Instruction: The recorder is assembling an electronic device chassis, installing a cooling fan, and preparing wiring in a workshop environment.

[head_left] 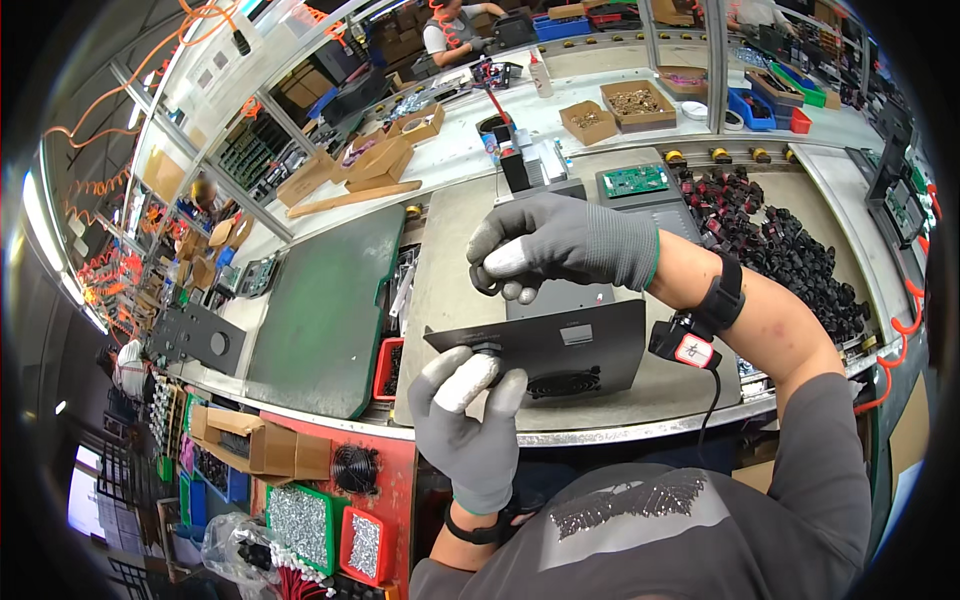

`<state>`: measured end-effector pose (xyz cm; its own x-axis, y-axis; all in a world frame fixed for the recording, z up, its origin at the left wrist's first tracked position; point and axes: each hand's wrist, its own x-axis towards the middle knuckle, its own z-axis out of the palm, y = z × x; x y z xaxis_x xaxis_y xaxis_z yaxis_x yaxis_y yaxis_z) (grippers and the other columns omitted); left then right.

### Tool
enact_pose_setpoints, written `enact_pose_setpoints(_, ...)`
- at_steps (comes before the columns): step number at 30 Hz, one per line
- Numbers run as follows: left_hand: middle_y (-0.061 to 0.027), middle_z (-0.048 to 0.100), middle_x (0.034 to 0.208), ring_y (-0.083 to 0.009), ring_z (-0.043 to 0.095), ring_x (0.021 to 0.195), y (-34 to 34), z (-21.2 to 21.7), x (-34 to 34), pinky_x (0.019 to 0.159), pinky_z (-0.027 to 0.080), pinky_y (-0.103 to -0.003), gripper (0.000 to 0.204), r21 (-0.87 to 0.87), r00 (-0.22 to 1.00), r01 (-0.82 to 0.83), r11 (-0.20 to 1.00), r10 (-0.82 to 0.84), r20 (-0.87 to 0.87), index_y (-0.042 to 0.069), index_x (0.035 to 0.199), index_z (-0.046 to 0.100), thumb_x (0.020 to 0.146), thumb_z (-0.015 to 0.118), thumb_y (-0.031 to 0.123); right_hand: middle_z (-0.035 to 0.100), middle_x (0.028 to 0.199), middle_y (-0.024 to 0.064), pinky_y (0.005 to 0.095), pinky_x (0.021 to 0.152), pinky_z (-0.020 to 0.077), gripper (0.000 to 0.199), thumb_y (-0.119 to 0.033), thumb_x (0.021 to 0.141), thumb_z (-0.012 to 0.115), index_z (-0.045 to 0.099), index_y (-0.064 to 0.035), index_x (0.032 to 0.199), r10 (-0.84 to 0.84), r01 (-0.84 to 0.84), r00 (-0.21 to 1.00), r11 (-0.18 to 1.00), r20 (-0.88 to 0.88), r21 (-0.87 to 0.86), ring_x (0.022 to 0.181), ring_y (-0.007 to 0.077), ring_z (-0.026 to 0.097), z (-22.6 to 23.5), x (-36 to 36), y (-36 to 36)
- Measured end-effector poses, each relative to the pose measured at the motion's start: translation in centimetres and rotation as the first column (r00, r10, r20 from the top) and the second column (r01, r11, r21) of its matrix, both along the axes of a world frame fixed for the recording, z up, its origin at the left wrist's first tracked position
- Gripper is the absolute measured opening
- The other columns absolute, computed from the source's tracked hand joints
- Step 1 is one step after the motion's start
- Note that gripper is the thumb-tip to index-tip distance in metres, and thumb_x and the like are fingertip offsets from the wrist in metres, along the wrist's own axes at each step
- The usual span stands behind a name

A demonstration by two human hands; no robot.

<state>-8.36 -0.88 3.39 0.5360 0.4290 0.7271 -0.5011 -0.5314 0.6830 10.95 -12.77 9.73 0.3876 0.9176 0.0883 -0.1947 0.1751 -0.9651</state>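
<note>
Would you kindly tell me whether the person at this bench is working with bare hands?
No, the left hand and the right hand both wear grey gloves.

Black panel [535,355] with fan grille [563,382], standing tilted over beige worktop [450,245]. Gloved left hand [468,425]: fingertips at panel's left end, grip unclear. Gloved right hand [565,245]: fingers curled, above panel, anything inside hidden. Left of panel: green mat [325,310]. Beyond panel, rightward: green circuit board [636,180], then heap of small black and dark-red parts [790,250]. Far beyond panel: co-worker [455,40], seated or standing unclear.
</note>
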Motion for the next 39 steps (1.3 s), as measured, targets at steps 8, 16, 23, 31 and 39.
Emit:
enact_pose_setpoints(8, -0.0114, 0.062, 0.107, -0.0227, 0.062, 0.097, 0.1, 1.6, -0.9, 0.084, 0.052, -0.033, 0.025, 0.126, 0.992, -0.115, 0.985, 0.120, -0.031, 0.005, 0.100, 0.070, 0.077, 0.080, 0.009, 0.065, 0.081, 0.0082, 0.0345, 0.067, 0.0450, 0.040, -0.034, 0.080, 0.076, 0.069, -0.0001, 0.100, 0.124, 0.056, 0.597, 0.979, 0.792, -0.196, 0.074, 0.0148, 0.058, 2.1, -2.0, 1.5)
enact_pose_setpoints(16, -0.0093, 0.068, 0.099, -0.0135, 0.066, 0.086, -1.4, 0.6, -1.2, 0.076, 0.054, -0.029, 0.052, -0.272, 0.957, 0.032, 0.962, -0.108, -0.269, 0.002, 0.123, 0.052, 0.087, 0.075, 0.032, 0.068, 0.095, 0.0036, 0.0247, 0.078, 0.0503, 0.030, -0.011, 0.082, 0.073, 0.067, 0.0031, 0.107, 0.055, -0.018, 0.892, 0.996, 0.449, -0.086, 0.086, 0.0098, 0.063, 0.8, -3.2, -1.0)
enact_pose_setpoints(23, -0.0056, 0.066, 0.099, -0.0106, 0.063, 0.082, 4.4, 6.0, -1.8, 0.072, 0.051, -0.027, 0.039, -0.026, 0.924, 0.042, 0.999, -0.049, -0.378, 0.003, 0.121, 0.059, 0.087, 0.072, 0.018, 0.070, 0.103, 0.0055, 0.0247, 0.083, 0.0509, 0.036, -0.017, 0.088, 0.069, 0.064, 0.0031, 0.118, 0.004, 0.013, 0.936, 0.999, 0.351, -0.048, 0.092, 0.0091, 0.063, 0.4, -4.0, 3.8)
enact_pose_setpoints(31, -0.0122, 0.064, 0.112, -0.0307, 0.064, 0.100, 4.5, 2.0, -1.2, 0.085, 0.052, -0.037, 0.017, 0.436, 0.939, -0.314, 0.843, 0.343, 0.013, 0.009, 0.100, 0.072, 0.083, 0.070, 0.007, 0.064, 0.117, 0.0070, 0.0277, 0.095, 0.0463, 0.044, -0.019, 0.085, 0.065, 0.059, 0.0008, 0.124, 0.204, -0.194, 0.945, 0.979, 0.255, -0.062, 0.107, 0.0123, 0.059, -1.5, -3.2, 6.5)
enact_pose_setpoints(39, -0.0106, 0.061, 0.107, -0.0184, 0.062, 0.097, 4.0, 1.1, -1.6, 0.081, 0.052, -0.031, 0.039, -0.584, 0.970, 0.078, 0.808, -0.197, -0.143, 0.003, 0.121, 0.057, 0.087, 0.073, 0.013, 0.062, 0.118, 0.0079, 0.0329, 0.100, 0.0418, 0.046, -0.026, 0.088, 0.061, 0.059, -0.0033, 0.128, 0.284, -0.247, 0.791, 0.958, 0.541, -0.143, 0.112, 0.0156, 0.055, -0.1, -2.1, 6.5)
